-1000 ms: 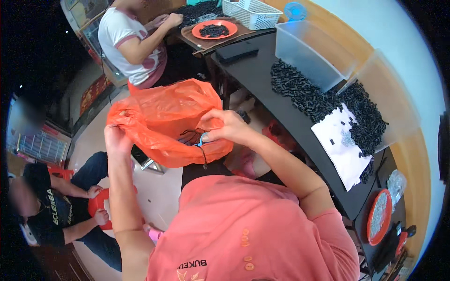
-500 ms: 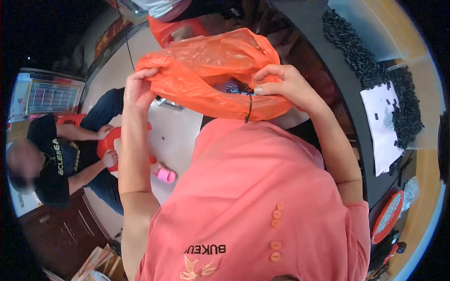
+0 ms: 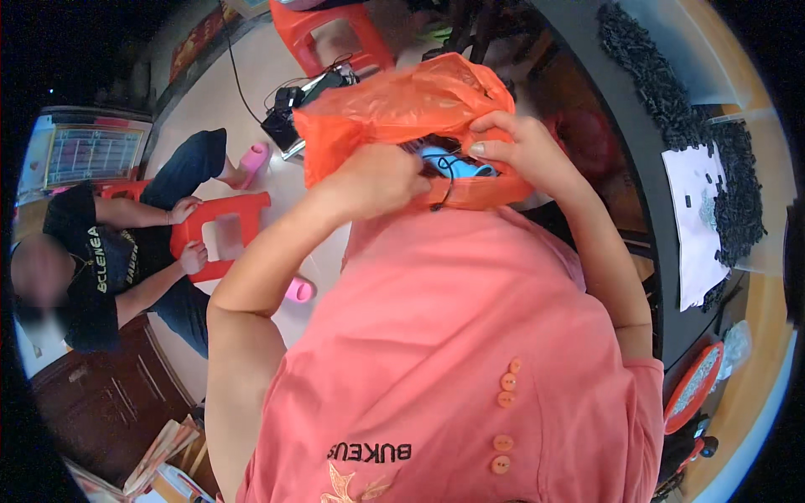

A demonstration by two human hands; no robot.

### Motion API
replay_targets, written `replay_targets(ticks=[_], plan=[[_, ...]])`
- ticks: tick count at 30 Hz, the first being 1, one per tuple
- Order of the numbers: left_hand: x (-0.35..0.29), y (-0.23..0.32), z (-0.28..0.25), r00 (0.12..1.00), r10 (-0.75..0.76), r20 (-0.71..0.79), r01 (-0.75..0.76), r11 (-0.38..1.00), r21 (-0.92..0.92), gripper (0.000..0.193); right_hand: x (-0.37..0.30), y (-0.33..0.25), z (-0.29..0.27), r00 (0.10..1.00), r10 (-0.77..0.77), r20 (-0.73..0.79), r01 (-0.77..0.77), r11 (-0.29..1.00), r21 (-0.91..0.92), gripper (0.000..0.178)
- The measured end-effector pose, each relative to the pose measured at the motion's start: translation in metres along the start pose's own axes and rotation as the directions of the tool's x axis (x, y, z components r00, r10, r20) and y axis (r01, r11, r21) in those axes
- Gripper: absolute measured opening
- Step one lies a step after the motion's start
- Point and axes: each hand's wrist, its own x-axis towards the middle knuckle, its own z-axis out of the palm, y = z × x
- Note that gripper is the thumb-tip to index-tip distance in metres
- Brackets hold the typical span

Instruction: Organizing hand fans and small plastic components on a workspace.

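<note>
An orange plastic bag (image 3: 394,105) hangs in front of my chest, its mouth turned toward me. My right hand (image 3: 516,147) pinches the right side of its rim between thumb and fingers. My left hand (image 3: 381,180) is at the bag's mouth on the left, fingers curled inward; the bag's edge partly hides the fingertips, and what they hold cannot be made out. Between my hands, a light blue item (image 3: 457,163) shows inside the bag, with dark things beside it. A thin black cord (image 3: 449,180) loops over the blue item and the near rim.
To the left, a seated person rests both hands on a red stool (image 3: 220,210). Another red stool (image 3: 369,50) and black devices with cables (image 3: 289,105) are ahead. On the right, a dark table (image 3: 650,180) carries heaped small black pieces (image 3: 738,193) and a white sheet (image 3: 692,226).
My left hand has let go of the bag's left rim and moved right to its mouth. The bag has sagged on the left, and more of the blue item shows.
</note>
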Motion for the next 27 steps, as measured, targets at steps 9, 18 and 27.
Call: replay_targets(ticks=[9, 18, 27], plan=[[0.009, -0.05, 0.048, 0.787, -0.102, -0.609, -0.221, 0.874, -0.432, 0.033, 0.002, 0.03, 0.019, 0.975, 0.221, -0.006, -0.221, 0.974, -0.042, 0.045], [0.056, -0.111, 0.104, 0.749, -0.275, -0.603, 0.006, 0.913, -0.408, 0.076, 0.025, 0.077, 0.04, 0.978, 0.146, 0.15, -0.149, 0.989, 0.005, 0.059], [0.089, -0.122, 0.088, 0.502, -0.015, -0.865, -0.153, 0.983, -0.106, 0.04, 0.035, 0.086, 0.053, 0.976, 0.216, 0.015, -0.204, 0.894, 0.399, 0.058]])
